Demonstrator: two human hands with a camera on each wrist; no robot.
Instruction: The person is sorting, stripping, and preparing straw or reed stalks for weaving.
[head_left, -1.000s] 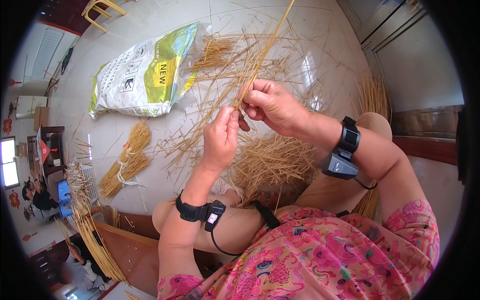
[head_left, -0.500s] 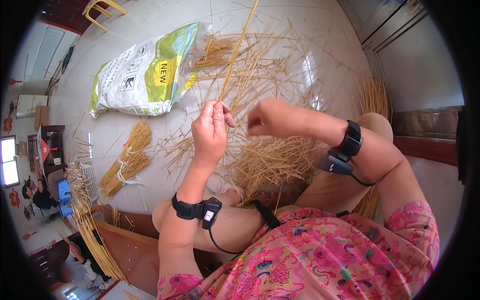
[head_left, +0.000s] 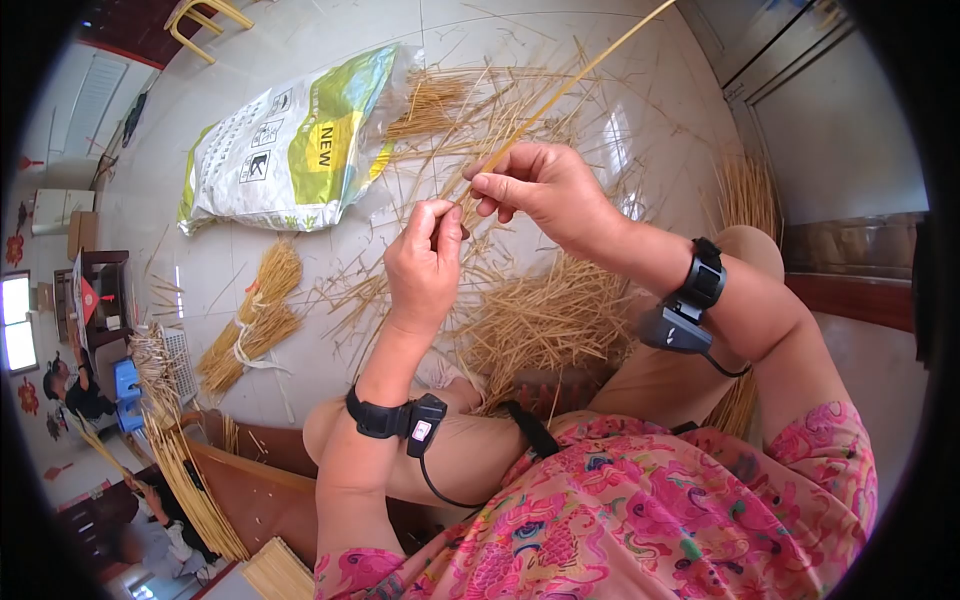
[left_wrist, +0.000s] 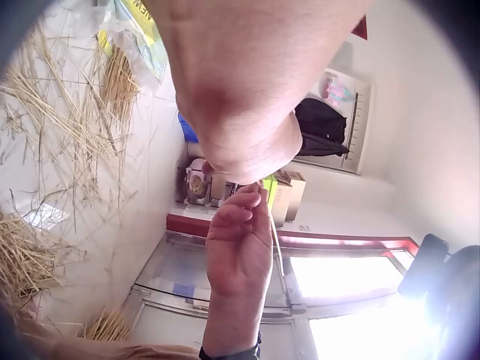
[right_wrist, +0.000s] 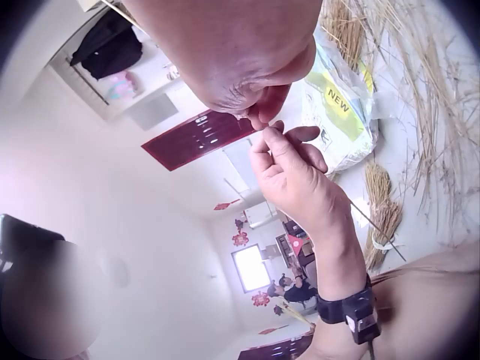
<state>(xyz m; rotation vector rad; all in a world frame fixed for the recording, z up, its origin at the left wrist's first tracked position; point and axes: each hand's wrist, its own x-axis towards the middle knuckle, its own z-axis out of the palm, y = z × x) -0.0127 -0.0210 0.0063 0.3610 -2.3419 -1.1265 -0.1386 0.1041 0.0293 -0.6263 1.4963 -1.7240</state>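
Note:
A long, thin straw stalk (head_left: 585,72) slants up and to the right from between the two hands. My left hand (head_left: 422,268) pinches its lower end between thumb and fingers. Just above it, my right hand (head_left: 550,192) pinches the same stalk with thumb and forefinger. Both hands are raised over the floor, their fingertips close together. In the left wrist view the right hand (left_wrist: 238,251) shows palm side, with the stalk trailing beside it. Seen from the right wrist, the left hand (right_wrist: 296,180) has its fingers bent, and the pinch point is partly hidden.
Loose straw (head_left: 545,325) lies heaped before the person's legs, with more scattered over the tiled floor (head_left: 330,270). A white and green bag (head_left: 270,150) lies at upper left, near tied straw bundles (head_left: 255,315). A metal cabinet (head_left: 840,130) stands at right. Other people sit at far left.
My right hand let go of the stalk, drew off to the right, then came back and pinched it again. The stalk leaned more upright, and now tilts further right.

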